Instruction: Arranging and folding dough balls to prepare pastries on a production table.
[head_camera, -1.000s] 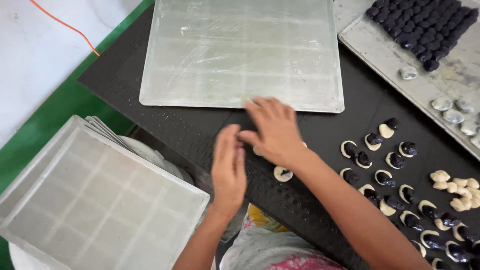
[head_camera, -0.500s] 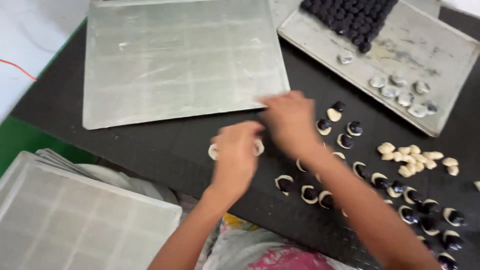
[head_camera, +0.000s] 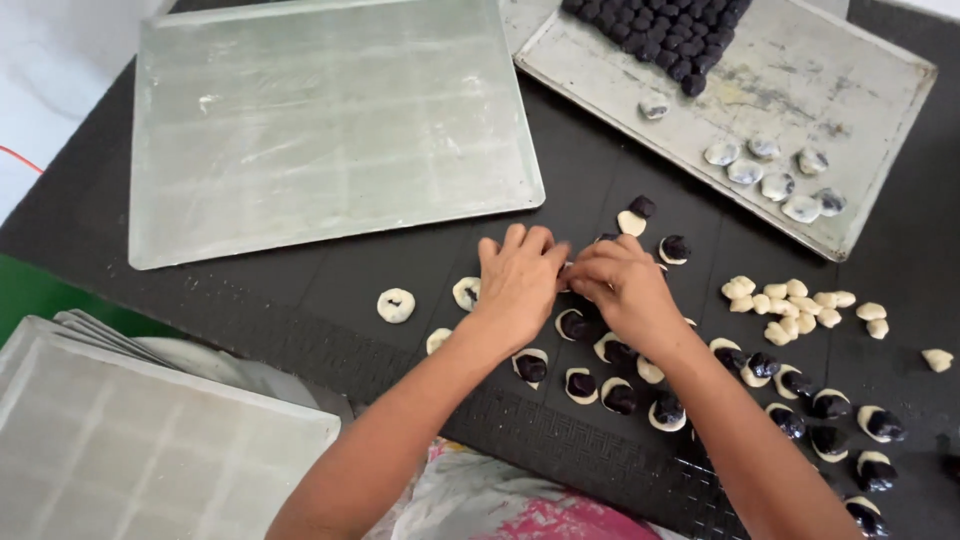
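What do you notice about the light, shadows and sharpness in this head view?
Head view: soft, even light; the empty tray gives a dull sheen, no harsh glare; only faint shadows under the left hand and right hand; dough pieces are sharp, without motion blur.

A large, bare, flour-dusted metal baking tray (head_camera: 320, 130) lies flat on the black textured mat (head_camera: 300, 300), and to its right a second scuffed metal tray (head_camera: 800, 90) sits at an angle, bearing a block of dark round filling balls (head_camera: 660, 35) at its top and a few pale sealed dough pieces (head_camera: 765, 170) lower down. A small heap of plain cream dough lumps (head_camera: 800, 310) rests on the mat below that tray. At the near left corner a stack of pale metal trays (head_camera: 140, 440) lies beside the mat.
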